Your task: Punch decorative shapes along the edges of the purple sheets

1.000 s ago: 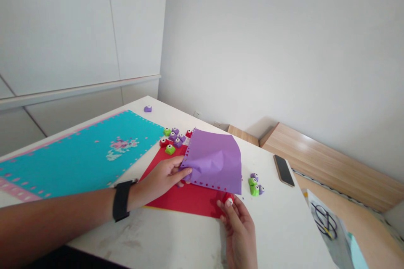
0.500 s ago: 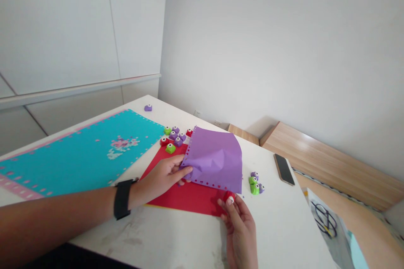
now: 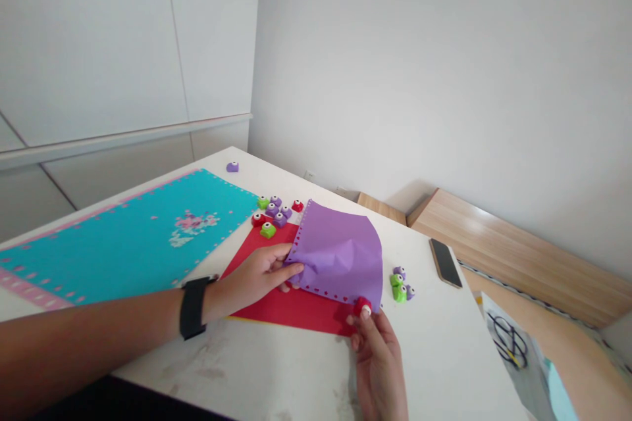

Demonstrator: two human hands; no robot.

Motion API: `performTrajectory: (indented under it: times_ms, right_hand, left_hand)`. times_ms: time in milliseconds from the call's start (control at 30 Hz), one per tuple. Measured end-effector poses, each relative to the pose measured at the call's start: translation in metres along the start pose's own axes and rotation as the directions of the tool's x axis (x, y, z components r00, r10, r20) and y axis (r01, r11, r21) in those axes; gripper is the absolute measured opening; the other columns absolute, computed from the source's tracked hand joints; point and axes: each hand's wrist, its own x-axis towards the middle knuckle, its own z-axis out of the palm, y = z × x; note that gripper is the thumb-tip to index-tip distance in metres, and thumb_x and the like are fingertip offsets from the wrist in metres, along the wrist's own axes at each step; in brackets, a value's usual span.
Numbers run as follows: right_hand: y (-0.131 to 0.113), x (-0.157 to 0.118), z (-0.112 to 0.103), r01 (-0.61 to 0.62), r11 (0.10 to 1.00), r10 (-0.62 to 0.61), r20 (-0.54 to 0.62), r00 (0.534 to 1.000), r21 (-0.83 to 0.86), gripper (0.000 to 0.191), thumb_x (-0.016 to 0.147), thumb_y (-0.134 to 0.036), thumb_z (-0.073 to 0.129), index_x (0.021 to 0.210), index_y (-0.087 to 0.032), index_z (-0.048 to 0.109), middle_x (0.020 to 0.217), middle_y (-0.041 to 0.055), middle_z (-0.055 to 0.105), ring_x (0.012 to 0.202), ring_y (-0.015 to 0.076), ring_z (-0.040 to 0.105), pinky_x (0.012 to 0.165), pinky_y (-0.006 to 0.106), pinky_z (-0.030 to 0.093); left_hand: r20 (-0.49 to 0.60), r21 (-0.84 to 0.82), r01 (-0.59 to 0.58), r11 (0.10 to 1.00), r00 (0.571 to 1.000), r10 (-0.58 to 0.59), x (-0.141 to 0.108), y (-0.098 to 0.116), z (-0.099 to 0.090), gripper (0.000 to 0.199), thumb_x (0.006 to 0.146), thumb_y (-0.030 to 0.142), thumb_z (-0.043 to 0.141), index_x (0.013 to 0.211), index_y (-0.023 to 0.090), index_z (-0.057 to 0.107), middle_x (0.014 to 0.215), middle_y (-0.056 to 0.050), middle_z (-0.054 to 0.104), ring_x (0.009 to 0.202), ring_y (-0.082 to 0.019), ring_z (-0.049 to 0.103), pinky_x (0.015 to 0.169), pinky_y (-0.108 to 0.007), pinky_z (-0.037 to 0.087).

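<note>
Purple paper sheet [image 3: 340, 256] lies raised and slightly buckled over a red paper sheet [image 3: 291, 302], near the middle of the white table [image 3: 434, 348]. A row of small punched holes, apparently hearts, runs along its left and lower edges. The left hand [image 3: 254, 279] grips the sheet's left edge in a narrow pinch, thumb on top and fingertips [image 3: 286, 287] beneath, which keeps that side lifted off the red sheet. The right hand [image 3: 378, 362] closes narrowly on a red craft punch [image 3: 362, 306], set at the sheet's lower right corner; the punch sits at the paper's edge, though the view is poor and I cannot confirm whether the paper is inside its slot. This two-handed hold appears to steady the sheet against the punch. A black wristband [image 3: 192, 308] circles the left wrist. Farther out, a cluster of purple, green and red craft punches [image 3: 274, 210] stands beyond the sheet, and a smaller purple and green group [image 3: 399, 284] stands just to its right, both within easy reach. A teal paper sheet [image 3: 123, 243] with a pink border and floral motif lies to the left, a lone purple punch [image 3: 232, 166] sits beyond it, and a smartphone [image 3: 445, 263] lies face up near the right table edge.
</note>
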Motion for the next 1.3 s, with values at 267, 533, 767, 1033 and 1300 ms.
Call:
performTrajectory:
  times_ms: [267,533,767,1033,1300]
  right_hand:
    - [-0.0001,-0.0019,-0.0044,-0.003,0.999,0.003,0.012,1.000,0.037,0.028,0.079,-0.032,0.087,0.100,-0.017,0.075,0.082,0.0034,0.070,0.068,0.0123,0.059,0.054,0.020,0.044]
    - [-0.0022,-0.0036,-0.0030,-0.032,0.997,0.029,0.042,0.999,0.073,0.024,0.080,-0.029,0.086,0.099,-0.017,0.076,0.082,0.0026,0.070,0.070,0.0122,0.060,0.060,0.021,0.048]
    - [-0.0020,-0.0039,-0.0024,-0.024,0.999,0.023,0.038,0.999,0.035,0.026,0.082,-0.034,0.084,0.100,-0.017,0.075,0.085,0.0058,0.073,0.072,0.0135,0.063,0.056,0.020,0.044]
    - [-0.0015,-0.0028,-0.0020,0.019,1.000,-0.019,0.028,0.999,0.008,0.024,0.082,-0.034,0.084,0.096,-0.017,0.075,0.082,0.0039,0.071,0.069,0.0126,0.060,0.057,0.021,0.045]
    - [-0.0041,-0.0033,0.0007,0.016,1.000,-0.016,0.045,0.999,0.002,0.022,0.082,-0.034,0.084,0.093,-0.016,0.075,0.078,0.0035,0.070,0.065,0.0108,0.055,0.056,0.019,0.043]
  left_hand:
    - [0.026,-0.002,0.007,1.000,1.000,-0.007,-0.0007,-0.0010,-0.0017,0.028,0.094,0.045,0.066,0.097,0.018,0.065,0.083,-0.003,0.073,0.068,-0.016,0.071,0.065,-0.026,0.059]
    - [0.032,0.041,-0.010,0.999,0.999,0.009,0.0001,-0.0043,-0.0042,0.029,0.094,0.047,0.066,0.097,0.018,0.064,0.083,-0.003,0.073,0.070,-0.017,0.071,0.065,-0.027,0.058]
    - [0.029,0.073,-0.008,0.997,1.000,0.006,-0.0010,-0.0045,-0.0043,0.029,0.094,0.047,0.066,0.096,0.018,0.064,0.082,-0.003,0.072,0.069,-0.018,0.071,0.062,-0.026,0.056]
    - [0.035,0.109,-0.018,0.994,0.999,0.014,-0.0020,-0.0041,-0.0048,0.030,0.095,0.048,0.065,0.095,0.018,0.065,0.082,-0.003,0.071,0.070,-0.018,0.070,0.062,-0.026,0.055]
    - [0.033,0.147,-0.041,0.988,0.999,0.037,-0.0036,0.0023,-0.0046,0.026,0.095,0.044,0.064,0.090,0.018,0.066,0.079,-0.003,0.070,0.070,-0.018,0.068,0.061,-0.025,0.052]
